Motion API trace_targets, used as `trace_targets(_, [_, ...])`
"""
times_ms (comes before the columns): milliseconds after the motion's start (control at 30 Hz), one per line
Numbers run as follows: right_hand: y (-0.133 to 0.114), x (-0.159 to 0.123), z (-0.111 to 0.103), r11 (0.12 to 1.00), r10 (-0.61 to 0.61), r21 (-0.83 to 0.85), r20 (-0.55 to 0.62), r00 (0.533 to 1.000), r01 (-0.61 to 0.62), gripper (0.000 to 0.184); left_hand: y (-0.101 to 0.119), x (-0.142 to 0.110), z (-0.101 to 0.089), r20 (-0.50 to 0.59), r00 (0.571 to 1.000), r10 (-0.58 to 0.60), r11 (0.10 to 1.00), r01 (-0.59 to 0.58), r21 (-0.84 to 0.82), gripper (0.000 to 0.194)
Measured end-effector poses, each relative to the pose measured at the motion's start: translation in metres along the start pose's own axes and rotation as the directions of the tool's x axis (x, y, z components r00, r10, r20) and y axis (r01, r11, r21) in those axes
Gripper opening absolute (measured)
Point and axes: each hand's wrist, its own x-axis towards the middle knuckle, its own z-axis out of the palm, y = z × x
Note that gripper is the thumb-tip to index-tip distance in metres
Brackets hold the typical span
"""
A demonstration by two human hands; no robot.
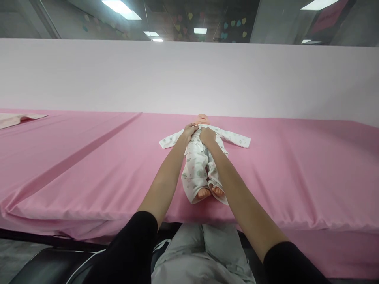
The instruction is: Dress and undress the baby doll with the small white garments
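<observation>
A baby doll [202, 118] lies on its back on the pink sheet, its feet [203, 193] toward me. It wears a white printed top [235, 138] with the sleeves spread to both sides, and matching trousers [194, 173]. At the neckline, my left hand [190, 131] pinches the top's front edge. Beside it, my right hand [207, 136] is closed with the fingers curled on the chest of the top. The exact fastening between the fingers is too small to make out.
The pink sheet [89, 169] covers a wide table that reaches a white wall [189, 79]. A pale folded cloth [17, 119] lies at the far left. A dark seat [53, 266] is below the table's front edge.
</observation>
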Motion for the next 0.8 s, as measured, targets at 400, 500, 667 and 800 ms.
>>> trace_targets(400, [0.016, -0.007, 0.010, 0.937, 0.091, 0.348, -0.179, 0.980, -0.024, 0.040, -0.015, 0.001, 0.011, -0.102, 0.966, 0.236, 0.944, -0.203, 0.260, 0.023])
trace_targets(500, [0.024, -0.011, 0.013, 0.817, 0.181, 0.577, -0.248, 0.952, -0.005, 0.034, -0.020, -0.007, 0.012, -0.062, 0.924, 0.378, 0.794, -0.290, 0.534, 0.019])
trace_targets(667, [0.028, -0.010, 0.016, 0.612, 0.236, 0.789, -0.247, 0.940, 0.054, 0.030, -0.020, -0.029, 0.014, 0.059, 0.884, 0.463, 0.567, -0.347, 0.747, 0.018])
trace_targets(800, [0.029, -0.014, 0.014, 0.491, 0.275, 0.870, -0.205, 0.939, 0.046, 0.033, -0.018, -0.041, 0.017, 0.099, 0.865, 0.492, 0.438, -0.345, 0.830, 0.018])
